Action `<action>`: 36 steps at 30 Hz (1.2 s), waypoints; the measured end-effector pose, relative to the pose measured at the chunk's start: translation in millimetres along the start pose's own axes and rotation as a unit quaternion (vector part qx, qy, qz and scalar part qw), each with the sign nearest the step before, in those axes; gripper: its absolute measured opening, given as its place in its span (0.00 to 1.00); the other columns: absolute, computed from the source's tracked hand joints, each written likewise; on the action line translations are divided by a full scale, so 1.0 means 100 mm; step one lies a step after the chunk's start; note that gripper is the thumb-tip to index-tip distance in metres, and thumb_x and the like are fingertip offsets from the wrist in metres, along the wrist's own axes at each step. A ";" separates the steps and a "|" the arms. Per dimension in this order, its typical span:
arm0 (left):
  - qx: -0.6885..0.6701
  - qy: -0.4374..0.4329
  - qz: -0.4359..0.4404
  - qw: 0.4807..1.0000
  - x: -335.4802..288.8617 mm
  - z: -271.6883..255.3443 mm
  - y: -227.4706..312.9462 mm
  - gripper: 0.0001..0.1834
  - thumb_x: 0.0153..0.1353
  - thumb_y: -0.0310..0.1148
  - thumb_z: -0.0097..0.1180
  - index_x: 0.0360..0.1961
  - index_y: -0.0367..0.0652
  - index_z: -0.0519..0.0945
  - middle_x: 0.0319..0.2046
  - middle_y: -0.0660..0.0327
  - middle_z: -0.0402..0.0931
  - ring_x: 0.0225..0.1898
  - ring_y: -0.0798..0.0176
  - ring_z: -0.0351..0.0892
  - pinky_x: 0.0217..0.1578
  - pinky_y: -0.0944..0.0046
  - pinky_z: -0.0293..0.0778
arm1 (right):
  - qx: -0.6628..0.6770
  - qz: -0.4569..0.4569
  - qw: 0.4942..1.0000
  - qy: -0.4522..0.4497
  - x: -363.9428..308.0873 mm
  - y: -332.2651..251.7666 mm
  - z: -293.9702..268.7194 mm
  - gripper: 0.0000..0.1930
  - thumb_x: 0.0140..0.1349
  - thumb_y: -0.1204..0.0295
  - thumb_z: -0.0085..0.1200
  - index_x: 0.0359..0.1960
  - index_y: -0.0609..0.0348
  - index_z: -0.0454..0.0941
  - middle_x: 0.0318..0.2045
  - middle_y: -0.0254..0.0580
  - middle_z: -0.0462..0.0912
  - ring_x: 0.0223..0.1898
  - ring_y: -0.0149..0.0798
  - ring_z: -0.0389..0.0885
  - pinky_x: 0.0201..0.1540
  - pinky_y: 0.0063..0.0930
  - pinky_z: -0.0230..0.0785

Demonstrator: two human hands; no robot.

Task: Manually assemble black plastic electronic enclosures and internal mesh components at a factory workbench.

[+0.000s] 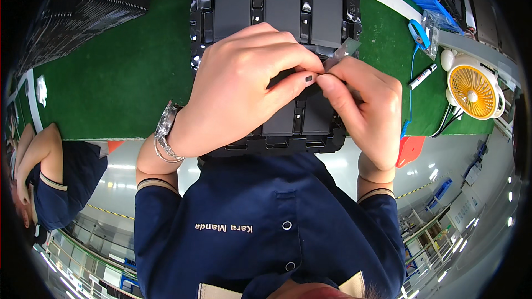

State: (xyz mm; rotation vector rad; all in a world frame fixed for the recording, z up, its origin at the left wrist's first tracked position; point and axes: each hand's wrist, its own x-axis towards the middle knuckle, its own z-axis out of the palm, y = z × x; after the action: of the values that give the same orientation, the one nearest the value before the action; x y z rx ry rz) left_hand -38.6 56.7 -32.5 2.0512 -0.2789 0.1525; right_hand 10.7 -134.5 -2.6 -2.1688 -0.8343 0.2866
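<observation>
Both my hands meet above a black moulded tray (274, 145) that holds several flat dark grey panels (233, 0). My left hand (244, 86) is closed in a pinch, thumb against forefinger. Two tiny black squares (309, 78) show at its thumb tip; whether they are a held part or lie on the nail I cannot tell. My right hand (366, 97) is closed too, its thumb and forefinger touching the left fingertips. A small clear film strip (346, 49) sticks up from the right fingers. Whatever lies between the left fingertips is hidden.
The tray lies on a green-topped table (127, 83). Thin black trays (88, 16) are stacked at the far left. To the right are a marker pen (423, 76), a blue strap with a coiled cord (419, 34) and a yellow-and-white fan (472, 91). Another person (61, 182) sits at left.
</observation>
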 end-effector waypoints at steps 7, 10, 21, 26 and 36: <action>-0.057 -0.009 -0.041 0.997 -0.01 0.01 0.00 0.04 0.55 0.22 0.62 0.34 0.37 0.84 0.30 0.60 0.81 0.33 0.63 0.77 0.33 0.67 0.74 | -0.025 0.009 0.999 0.029 -0.03 0.01 0.03 0.05 0.59 0.75 0.61 0.28 0.62 0.78 0.21 0.42 0.76 0.20 0.43 0.76 0.23 0.33 0.67; -0.050 -0.008 -0.033 0.998 -0.01 0.02 -0.02 0.05 0.55 0.22 0.62 0.34 0.37 0.84 0.29 0.60 0.81 0.33 0.64 0.77 0.33 0.66 0.73 | -0.044 -0.011 0.998 0.036 -0.03 0.04 0.05 0.05 0.58 0.75 0.61 0.27 0.62 0.78 0.21 0.41 0.76 0.20 0.43 0.76 0.22 0.32 0.67; -0.086 -0.034 -0.043 0.995 0.01 0.00 -0.03 0.06 0.53 0.24 0.65 0.34 0.37 0.84 0.29 0.60 0.82 0.31 0.64 0.76 0.35 0.66 0.72 | 0.025 0.017 1.000 -0.004 0.00 0.02 -0.04 0.05 0.56 0.76 0.61 0.25 0.62 0.78 0.17 0.38 0.72 0.15 0.37 0.69 0.19 0.28 0.60; -0.092 -0.024 -0.060 0.994 0.00 -0.01 -0.01 0.06 0.54 0.24 0.64 0.35 0.36 0.84 0.29 0.60 0.82 0.32 0.63 0.76 0.36 0.65 0.72 | 0.007 0.000 1.000 0.016 0.00 0.04 -0.03 0.05 0.58 0.75 0.61 0.27 0.62 0.78 0.19 0.40 0.74 0.17 0.40 0.71 0.20 0.30 0.62; -0.105 -0.020 -0.075 0.991 0.00 -0.01 0.00 0.06 0.60 0.27 0.61 0.36 0.35 0.84 0.30 0.59 0.81 0.34 0.63 0.76 0.38 0.65 0.71 | -0.067 -0.032 0.996 0.044 0.01 0.02 0.04 0.06 0.56 0.76 0.62 0.25 0.60 0.77 0.20 0.39 0.75 0.18 0.42 0.75 0.20 0.32 0.65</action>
State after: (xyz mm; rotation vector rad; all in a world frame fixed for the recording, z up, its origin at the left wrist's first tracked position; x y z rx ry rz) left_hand -38.7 57.8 -32.5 1.8600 -0.1568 -0.0116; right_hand 10.5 -132.3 -7.1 -2.2566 -0.8925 0.1044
